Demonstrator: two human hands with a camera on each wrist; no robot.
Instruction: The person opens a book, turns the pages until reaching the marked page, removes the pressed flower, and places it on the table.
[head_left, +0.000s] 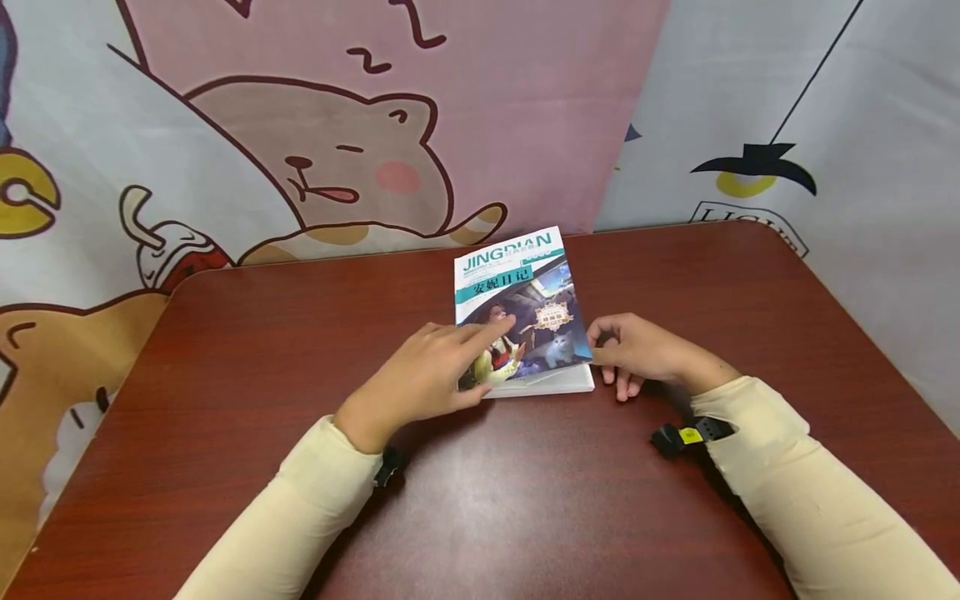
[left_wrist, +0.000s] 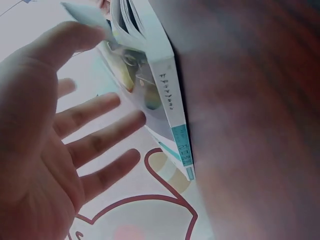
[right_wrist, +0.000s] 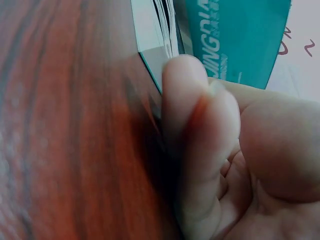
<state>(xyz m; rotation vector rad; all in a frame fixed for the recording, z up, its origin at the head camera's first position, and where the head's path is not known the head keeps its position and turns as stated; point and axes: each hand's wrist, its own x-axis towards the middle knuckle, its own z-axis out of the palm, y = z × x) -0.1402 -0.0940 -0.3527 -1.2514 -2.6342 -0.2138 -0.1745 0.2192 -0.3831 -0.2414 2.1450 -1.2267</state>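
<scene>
the book is located at the centre of the head frame, title toward the top, spine at its left edge. it lies on the table. its front cover is raised off the pages, which show as a pale strip along the lower edge.

left hand: positioned left of centre, at the lower left of the book. fingers are extended and spread, with no grip on anything. the index finger reaches over the cover; whether it makes contact cannot be determined.

right hand: positioned right of centre, at the lower right corner of the book. fingers are curled, and thumb and finger pinch the cover near that corner. the exact contact point is masked by the fingertips in the right wrist view.

pale sleeves enter from the lower left and lower right of the frame. a black wrist device sits below the right cuff. a printed cloth with a cartoon bear spans the upper frame.
</scene>
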